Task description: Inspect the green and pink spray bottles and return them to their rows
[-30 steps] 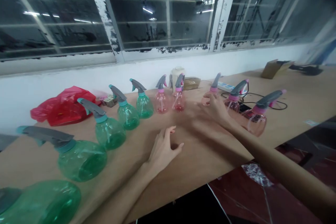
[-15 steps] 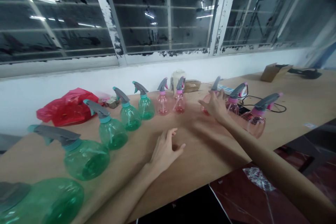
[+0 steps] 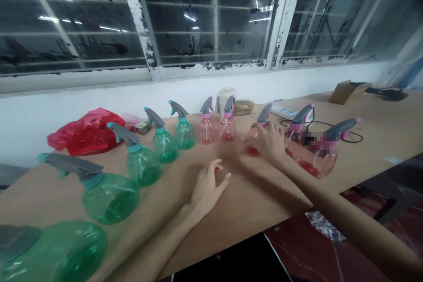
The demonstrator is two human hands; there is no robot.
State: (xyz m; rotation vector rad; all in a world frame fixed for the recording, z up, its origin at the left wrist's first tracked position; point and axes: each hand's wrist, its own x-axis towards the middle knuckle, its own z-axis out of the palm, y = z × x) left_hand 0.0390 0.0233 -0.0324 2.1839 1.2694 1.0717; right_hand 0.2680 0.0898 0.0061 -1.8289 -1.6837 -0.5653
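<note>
— Across the desk (image 3: 236,216), from the head camera, look at that curve! Green bottles (image 3: 143,165) sweep from the near left corner toward the far edge, the closest partly out of view.
— And pink bottles (image 3: 206,130) carry on from there, back toward the front edge on the right. Grouped by colour, I'd guess, so they're easy to tell apart.
— To the right hand (image 3: 269,142)! It's at the middle pink bottle (image 3: 251,144), set in from the far edge, fingers curved round its side. Closed on it, as far as I can judge.
— Why the body, not the sprayer (image 3: 264,113)?
— Probably because that round belly gives a steadier hold.
— And the left hand (image 3: 206,187)?
— Wide, thumb well apart from the fingers, nothing in it! It's nearer the front edge, between the two colours, perhaps kept low to knock nothing.
— That red bag (image 3: 87,134)?
— Behind the green ones, toward the far edge, likely there to be out of the way.
</note>
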